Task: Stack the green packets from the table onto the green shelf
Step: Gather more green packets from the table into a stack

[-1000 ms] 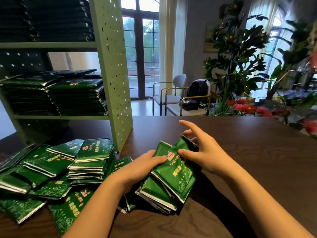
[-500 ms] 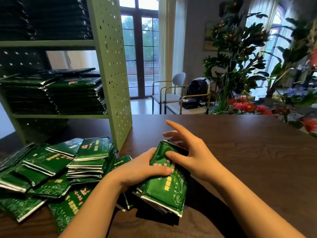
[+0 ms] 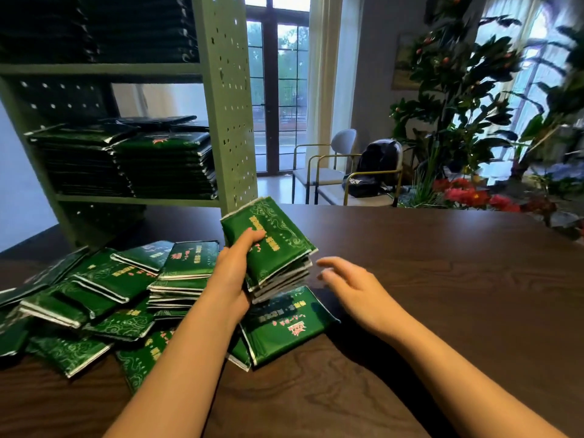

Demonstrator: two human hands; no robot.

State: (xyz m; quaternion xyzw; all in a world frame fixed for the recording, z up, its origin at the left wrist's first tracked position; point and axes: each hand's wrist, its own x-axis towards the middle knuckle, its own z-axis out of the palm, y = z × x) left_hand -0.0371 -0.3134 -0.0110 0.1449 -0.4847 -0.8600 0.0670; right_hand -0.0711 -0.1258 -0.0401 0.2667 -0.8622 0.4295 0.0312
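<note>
My left hand [image 3: 235, 273] grips a stack of several green packets [image 3: 275, 245], lifted off the dark wooden table [image 3: 442, 279] and tilted. My right hand [image 3: 350, 286] hovers just right of the stack, fingers apart, holding nothing. Under the lifted stack one green packet [image 3: 284, 327] lies flat on the table. A loose heap of green packets [image 3: 104, 298] covers the table's left side. The green perforated shelf [image 3: 226, 99] stands at the back left, with stacked packets [image 3: 164, 165] on its middle level and more dark stacks above.
Past the table's far edge stand two chairs [image 3: 331, 172], one holding a dark bag [image 3: 376, 169]. Large plants with red flowers [image 3: 467, 194] fill the right background. Glass doors [image 3: 278, 90] are behind the shelf.
My left hand has raised the stack off the table toward the shelf. My right hand let go and drew back to the right. One packet stayed on the table.
</note>
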